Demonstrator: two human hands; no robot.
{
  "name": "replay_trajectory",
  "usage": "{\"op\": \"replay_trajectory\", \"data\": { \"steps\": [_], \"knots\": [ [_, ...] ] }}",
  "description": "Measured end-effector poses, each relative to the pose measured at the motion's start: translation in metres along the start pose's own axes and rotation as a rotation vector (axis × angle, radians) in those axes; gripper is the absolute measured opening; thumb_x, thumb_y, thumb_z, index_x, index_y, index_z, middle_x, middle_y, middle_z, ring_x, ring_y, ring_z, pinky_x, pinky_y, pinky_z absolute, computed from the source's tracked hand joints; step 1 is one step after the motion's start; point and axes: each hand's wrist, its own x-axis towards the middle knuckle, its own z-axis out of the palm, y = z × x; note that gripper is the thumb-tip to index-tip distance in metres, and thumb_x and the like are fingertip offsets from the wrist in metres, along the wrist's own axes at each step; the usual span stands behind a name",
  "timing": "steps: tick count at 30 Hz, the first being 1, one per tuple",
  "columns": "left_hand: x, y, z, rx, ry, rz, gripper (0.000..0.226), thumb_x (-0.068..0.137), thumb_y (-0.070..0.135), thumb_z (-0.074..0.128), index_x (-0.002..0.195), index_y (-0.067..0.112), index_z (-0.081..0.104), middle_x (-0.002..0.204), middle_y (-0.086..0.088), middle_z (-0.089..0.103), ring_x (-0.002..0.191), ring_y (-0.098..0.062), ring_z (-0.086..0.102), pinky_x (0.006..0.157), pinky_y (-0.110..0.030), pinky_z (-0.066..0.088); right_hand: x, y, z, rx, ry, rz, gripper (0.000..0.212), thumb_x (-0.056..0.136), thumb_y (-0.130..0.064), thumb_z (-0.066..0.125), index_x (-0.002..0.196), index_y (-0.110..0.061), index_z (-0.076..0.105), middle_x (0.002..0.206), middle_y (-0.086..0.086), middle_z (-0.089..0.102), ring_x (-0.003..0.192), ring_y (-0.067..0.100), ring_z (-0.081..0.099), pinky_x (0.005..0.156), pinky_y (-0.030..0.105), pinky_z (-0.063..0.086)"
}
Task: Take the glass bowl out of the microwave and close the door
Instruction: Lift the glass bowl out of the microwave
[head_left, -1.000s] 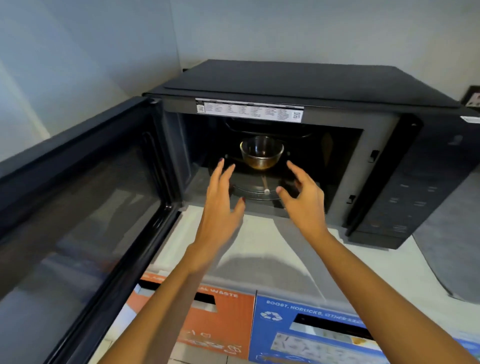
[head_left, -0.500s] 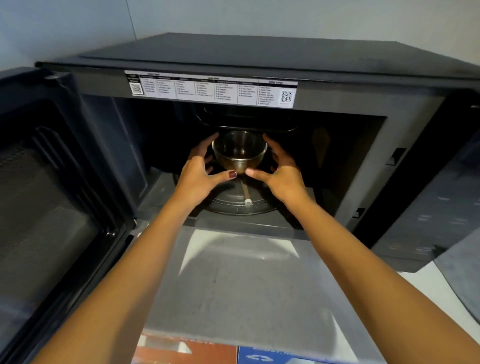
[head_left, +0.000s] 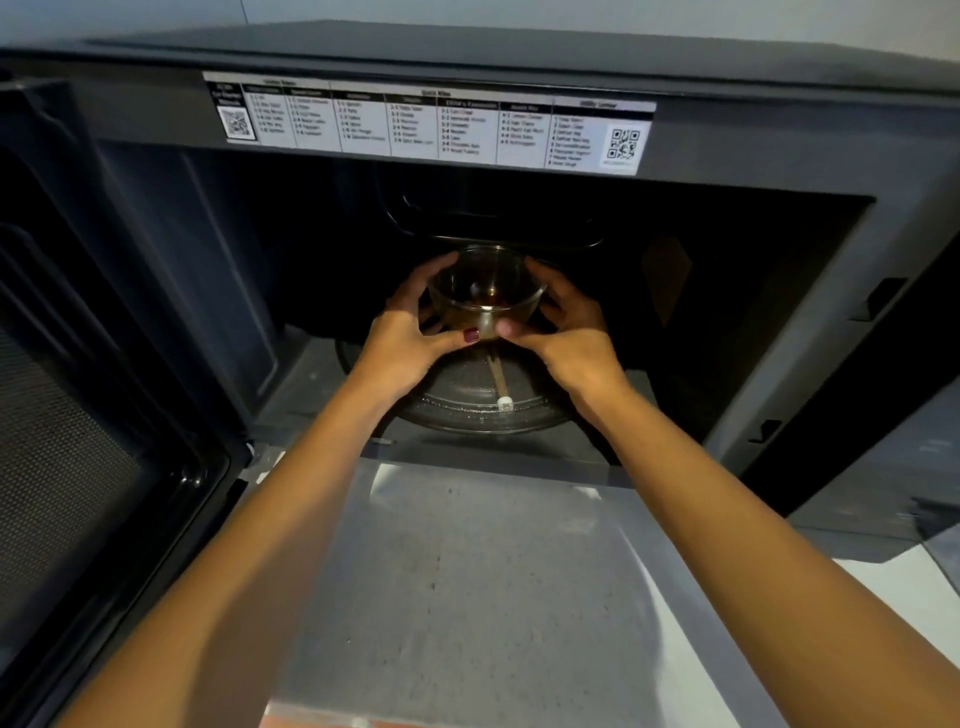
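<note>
Both arms reach over the grey counter (head_left: 467, 582) into the open microwave (head_left: 519, 57), door (head_left: 78, 415) swung out left. Left hand (head_left: 400, 343) and right hand (head_left: 571, 332) have fingers wrapped around the glass bowl (head_left: 485, 293), gripping it over the turntable (head_left: 467, 400).

The microwave (head_left: 519, 57) sits on a pale counter (head_left: 519, 597) that runs under both arms. Inside it, a round glass turntable (head_left: 467, 410) lies flat on the oven floor, just under the two hands. The glass bowl (head_left: 485, 293) is over the back part of the turntable, between the hands; you cannot tell if it touches the glass. The door (head_left: 67, 415) stands open, out past the left arm.
</note>
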Motion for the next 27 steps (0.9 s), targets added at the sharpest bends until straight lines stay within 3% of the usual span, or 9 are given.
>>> {"op": "replay_trajectory", "data": {
  "steps": [6,9,13,17,21,27],
  "knots": [
    [-0.004,0.005,0.002,0.006,0.068,-0.019,0.070,0.077,0.000,0.071,0.137,0.023,0.043,0.139,-0.003,0.048,0.126,-0.017,0.050,0.108,-0.036,0.044,-0.005,-0.004,0.002,0.043,0.018,0.033,0.075,0.071,0.002,0.078,0.137,-0.015,0.047,0.127,-0.002,0.057,0.117,0.013,0.054,0.099,0.030,0.047],
    [-0.014,0.009,0.002,0.001,0.072,-0.008,0.068,0.077,0.000,0.072,0.136,0.022,0.045,0.130,0.002,0.053,0.122,-0.014,0.053,0.099,-0.022,0.047,-0.018,-0.008,0.002,0.044,0.040,0.021,0.075,0.071,0.000,0.079,0.138,-0.014,0.046,0.138,0.006,0.055,0.119,0.013,0.054,0.099,0.028,0.048],
    [-0.029,0.020,0.005,-0.030,0.092,0.033,0.066,0.077,-0.003,0.070,0.135,0.017,0.045,0.139,-0.007,0.050,0.125,-0.015,0.051,0.086,-0.001,0.046,-0.037,-0.017,0.001,0.041,0.060,-0.024,0.074,0.071,0.000,0.079,0.137,-0.011,0.047,0.127,-0.001,0.058,0.117,0.013,0.057,0.101,0.032,0.050],
    [-0.053,0.034,0.007,-0.088,0.117,0.069,0.065,0.076,-0.005,0.070,0.133,0.015,0.047,0.144,-0.005,0.043,0.128,-0.015,0.048,0.084,0.001,0.044,-0.063,-0.031,-0.006,0.099,0.036,-0.052,0.075,0.071,0.006,0.077,0.137,-0.009,0.046,0.118,-0.008,0.059,0.105,-0.001,0.060,0.090,0.014,0.052],
    [-0.080,0.052,0.012,-0.138,0.112,0.084,0.069,0.072,-0.009,0.072,0.132,0.016,0.049,0.149,-0.001,0.037,0.128,-0.015,0.048,0.084,-0.002,0.046,-0.096,-0.044,-0.015,0.066,0.036,-0.092,0.074,0.071,0.001,0.078,0.136,-0.015,0.048,0.129,0.002,0.060,0.118,0.011,0.058,0.099,0.025,0.051],
    [-0.127,0.072,0.023,-0.180,0.072,0.084,0.071,0.071,-0.005,0.074,0.131,0.024,0.051,0.146,0.013,0.039,0.130,-0.008,0.046,0.085,-0.004,0.047,-0.150,-0.055,-0.032,0.077,0.074,-0.066,0.080,0.069,0.002,0.080,0.139,-0.020,0.046,0.136,0.004,0.058,0.121,0.013,0.058,0.095,0.025,0.054]
  ]
}}
